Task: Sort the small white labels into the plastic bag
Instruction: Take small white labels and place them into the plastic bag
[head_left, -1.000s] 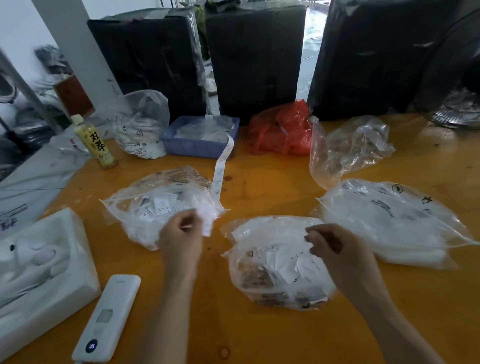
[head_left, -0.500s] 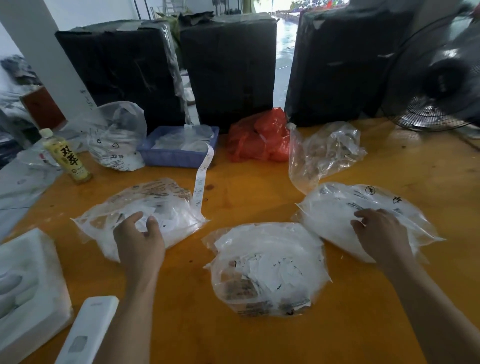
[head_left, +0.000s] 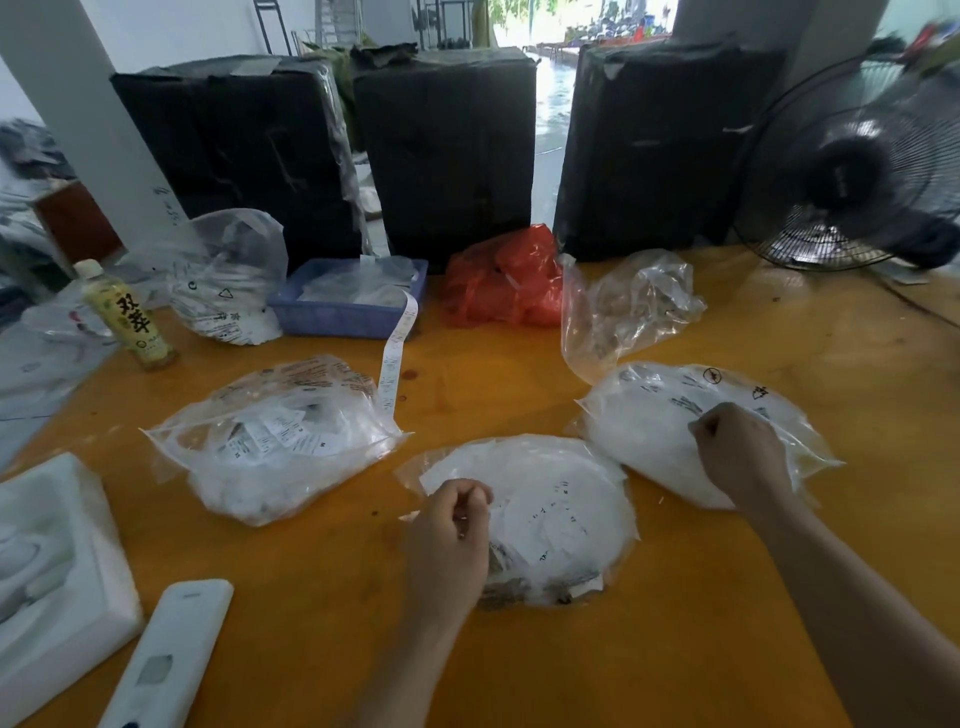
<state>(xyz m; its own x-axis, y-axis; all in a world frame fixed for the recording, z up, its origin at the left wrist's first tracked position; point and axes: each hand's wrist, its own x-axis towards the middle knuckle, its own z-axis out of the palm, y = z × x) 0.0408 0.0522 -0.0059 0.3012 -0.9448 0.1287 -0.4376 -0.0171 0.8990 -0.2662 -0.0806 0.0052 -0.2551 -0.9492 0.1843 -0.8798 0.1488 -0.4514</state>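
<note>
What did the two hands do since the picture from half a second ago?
The left hand left the left bag and moved right onto the middle bag, fingers curled. The right hand stayed on the right bag, curling its fingers into the plastic. The bags, bottle and blue tray stayed put.

On your orange bench (head_left: 701, 649): a drink bottle (head_left: 127, 317) upright at far left, a blue tray (head_left: 345, 314) beside a red bag (head_left: 506, 280). Three black wrapped boxes (head_left: 452, 150) stand behind. A fan (head_left: 852, 171) at far right; a white remote (head_left: 166, 660) nearest you.
</note>
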